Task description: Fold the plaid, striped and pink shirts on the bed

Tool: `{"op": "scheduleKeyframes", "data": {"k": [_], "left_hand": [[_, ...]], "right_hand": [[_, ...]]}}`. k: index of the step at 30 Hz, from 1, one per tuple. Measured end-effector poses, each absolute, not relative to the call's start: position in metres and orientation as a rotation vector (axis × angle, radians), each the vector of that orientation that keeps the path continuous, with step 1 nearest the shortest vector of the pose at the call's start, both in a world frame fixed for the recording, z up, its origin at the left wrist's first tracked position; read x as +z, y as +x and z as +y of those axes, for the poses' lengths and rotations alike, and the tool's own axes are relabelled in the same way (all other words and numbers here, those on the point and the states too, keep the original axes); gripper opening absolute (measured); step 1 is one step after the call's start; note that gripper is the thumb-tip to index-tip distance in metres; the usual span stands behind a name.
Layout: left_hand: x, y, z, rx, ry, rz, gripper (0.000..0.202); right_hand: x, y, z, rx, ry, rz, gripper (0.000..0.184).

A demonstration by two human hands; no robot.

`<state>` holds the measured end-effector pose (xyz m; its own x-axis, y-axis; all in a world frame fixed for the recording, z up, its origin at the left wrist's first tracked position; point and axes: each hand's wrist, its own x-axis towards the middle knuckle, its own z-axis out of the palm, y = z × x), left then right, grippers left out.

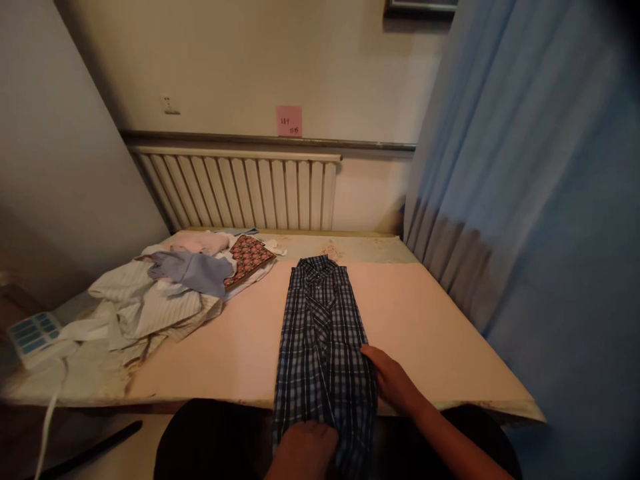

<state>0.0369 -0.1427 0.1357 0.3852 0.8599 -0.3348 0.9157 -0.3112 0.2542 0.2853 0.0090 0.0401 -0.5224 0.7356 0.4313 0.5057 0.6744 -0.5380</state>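
A dark blue plaid shirt (320,333) lies lengthwise in front of me, buttoned, its sides folded into a long narrow strip. Its collar points toward the wall, and the lower end hangs over the table's near edge. My left hand (307,448) is curled on the cloth of that lower end, fingertips hidden. At the shirt's right edge my right hand (393,379) grips the fabric, with a fingertip showing on top and the other fingers mostly out of sight.
A heap of clothes (165,283) covers the table's left side, with a red patterned piece (247,259) on it. A power strip (37,337) sits at the left corner. A blue curtain (480,200) hangs on the right. A radiator (245,190) stands behind the table (425,320).
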Motion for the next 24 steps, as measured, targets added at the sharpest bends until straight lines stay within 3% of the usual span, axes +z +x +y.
{"op": "scheduleKeyframes", "data": {"k": [7, 16, 24], "left_hand": [[0.173, 0.039, -0.138, -0.164, 2.182, 1.575, 0.025], [0.185, 0.034, -0.125, -0.065, 2.2, 1.658, 0.024], [0.192, 0.033, -0.122, -0.033, 2.195, 1.666, 0.026]], "right_hand": [[0.021, 0.292, -0.028, 0.077, -0.965, -2.342, 0.068], [-0.009, 0.284, -0.025, -0.054, -1.158, -2.196, 0.077], [-0.01, 0.271, -0.017, 0.089, -1.174, -2.053, 0.06]]}}
